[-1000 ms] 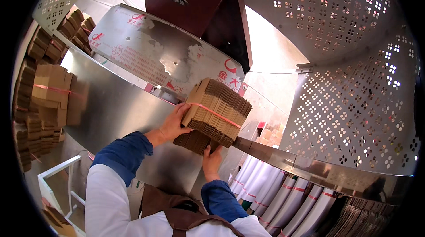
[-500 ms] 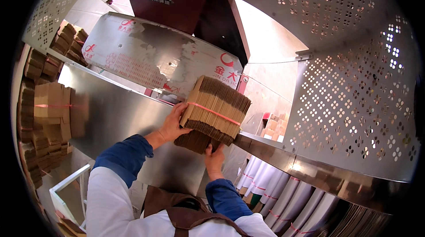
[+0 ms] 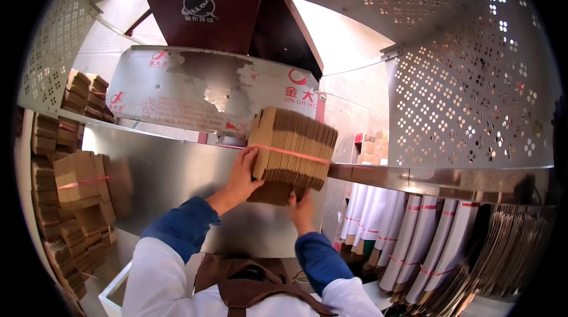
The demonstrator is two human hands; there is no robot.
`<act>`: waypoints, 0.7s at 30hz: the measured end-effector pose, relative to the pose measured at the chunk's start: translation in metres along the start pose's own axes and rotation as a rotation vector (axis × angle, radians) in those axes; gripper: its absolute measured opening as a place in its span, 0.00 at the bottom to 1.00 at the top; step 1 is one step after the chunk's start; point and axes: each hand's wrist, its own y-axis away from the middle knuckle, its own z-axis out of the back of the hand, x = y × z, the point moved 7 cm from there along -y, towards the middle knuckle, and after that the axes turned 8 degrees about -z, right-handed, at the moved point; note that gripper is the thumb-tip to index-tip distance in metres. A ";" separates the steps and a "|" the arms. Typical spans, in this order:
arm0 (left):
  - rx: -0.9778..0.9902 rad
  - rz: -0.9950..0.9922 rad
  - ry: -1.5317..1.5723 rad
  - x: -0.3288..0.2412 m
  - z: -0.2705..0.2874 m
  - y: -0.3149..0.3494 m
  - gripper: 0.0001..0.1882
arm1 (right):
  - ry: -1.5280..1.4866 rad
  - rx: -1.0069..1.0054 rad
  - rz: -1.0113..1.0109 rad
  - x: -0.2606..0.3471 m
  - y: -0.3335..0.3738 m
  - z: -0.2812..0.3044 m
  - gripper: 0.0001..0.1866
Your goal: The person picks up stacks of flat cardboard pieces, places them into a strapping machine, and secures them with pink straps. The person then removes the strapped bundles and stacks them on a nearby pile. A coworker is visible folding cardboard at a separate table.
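A thick bundle of folded brown cardboard sheets (image 3: 296, 145), bound with a pinkish-red strap, stands over the steel table top. Its packed edges face me, and a darker brown part shows below it. My left hand (image 3: 241, 176) grips the bundle's left side near the strap, fingers on the side face and thumb at the lower corner. At the bundle's lower right edge, my right hand (image 3: 302, 209) has its fingers bent against the cardboard; it is slightly blurred and its fingertips are partly hidden.
The steel table (image 3: 171, 169) meets a printed, partly peeled panel (image 3: 201, 89) below a dark red machine housing (image 3: 198, 6). Perforated metal guards (image 3: 467, 104) rise on the right. Cardboard bundles (image 3: 83, 181) are stacked left; strapped white rolls (image 3: 414, 240) stand lower right.
The view has turned, so the table and panel now look more level. My right hand has shifted right along the bundle's lower edge. My left hand keeps its hold on the side.
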 end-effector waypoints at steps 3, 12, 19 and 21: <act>0.183 -0.109 -0.083 -0.031 0.032 0.031 0.50 | -0.311 -0.117 0.120 -0.024 0.071 -0.056 0.20; 0.760 -0.637 -0.215 -0.133 0.001 0.079 0.36 | -0.870 0.444 -0.600 -0.103 0.145 -0.176 0.19; 0.818 -0.718 -0.168 -0.132 -0.027 0.033 0.35 | -1.009 0.446 -0.637 -0.062 0.115 -0.155 0.24; 0.840 -0.689 -0.148 -0.134 -0.024 0.042 0.35 | -0.991 0.409 -0.416 -0.068 0.118 -0.147 0.25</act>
